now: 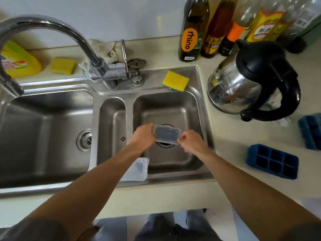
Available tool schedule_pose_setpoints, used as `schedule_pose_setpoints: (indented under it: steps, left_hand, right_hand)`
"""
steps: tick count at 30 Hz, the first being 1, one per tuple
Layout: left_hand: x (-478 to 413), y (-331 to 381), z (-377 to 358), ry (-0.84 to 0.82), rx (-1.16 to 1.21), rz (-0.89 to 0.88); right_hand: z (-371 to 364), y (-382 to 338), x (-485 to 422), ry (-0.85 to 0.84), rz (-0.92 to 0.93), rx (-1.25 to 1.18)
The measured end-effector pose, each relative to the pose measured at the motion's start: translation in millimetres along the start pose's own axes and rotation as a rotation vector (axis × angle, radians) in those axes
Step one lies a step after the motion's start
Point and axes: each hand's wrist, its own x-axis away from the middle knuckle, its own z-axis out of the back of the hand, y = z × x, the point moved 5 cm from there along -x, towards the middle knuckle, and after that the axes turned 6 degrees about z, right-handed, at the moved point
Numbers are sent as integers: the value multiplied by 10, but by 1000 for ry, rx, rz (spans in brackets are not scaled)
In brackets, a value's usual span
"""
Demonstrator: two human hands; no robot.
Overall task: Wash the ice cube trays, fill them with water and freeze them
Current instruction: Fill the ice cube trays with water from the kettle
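Both hands hold a small ice cube tray with a clear lid (pixel 166 133) over the drain of the right sink basin (pixel 192 108). My left hand (pixel 144 136) grips its left end and my right hand (pixel 189 140) pinches its right end. A clear plastic lid (pixel 139 169) leans at the basin's front left corner, partly hidden by my left forearm. On the counter to the right lies an open blue ice cube tray (pixel 272 161), and another blue tray (pixel 311 130) is cut off by the frame's right edge.
The tap (pixel 52 26) arches toward the large left basin (pixel 43 136). A yellow sponge (pixel 175 80) lies on the sink rim and another sponge (pixel 62 65) beside a yellow detergent bottle (pixel 19 61). A steel kettle (pixel 251 82) and several oil bottles (pixel 194 30) stand at the right.
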Motion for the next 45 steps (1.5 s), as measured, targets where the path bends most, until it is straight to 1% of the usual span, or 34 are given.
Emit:
schedule_pose_setpoints:
  steps: [3,5,9,11,15,19,26,30,36,39,43,45]
  left_hand:
    - [-262,-20,-244,-77,-58,53]
    - [-389,-57,-388,-110,-95,62]
    - [-556,-154,-572,-126,-129,85]
    - [-601,-203,-622,-118,-109,109]
    - [-666,-236,-660,-84,-21,126]
    - [-716,-246,-653,-68,64,152]
    - [-783,-333,-734,-134,97,291]
    - [-829,-369,-777,-164,103,320]
    - [-886,-397,-789,-204,192,354]
    - [-908,-404,-798,-223,270,377]
    - [-895,-394,-800,-212,266,377]
    - [-866,-372,-790,-202,262,374]
  right_hand:
    - [-70,71,-212,59,-7,23]
    - [-125,118,-348,110,-12,-9]
    - [-324,186,-544,77,-16,-34]
    - [-405,236,-593,75,-38,-36]
    - [-466,295,-611,118,0,-27]
    - [-465,361,-609,136,-67,-39]
    - [-471,379,-687,107,-173,-111]
    - [-462,384,-704,65,-196,-126]
    - [-493,421,-731,10,-287,-295]
    - [-517,431,-749,30,-299,-308]
    - [-556,426,-722,72,-271,-296]
    - [-556,422,-688,68,-283,-297]
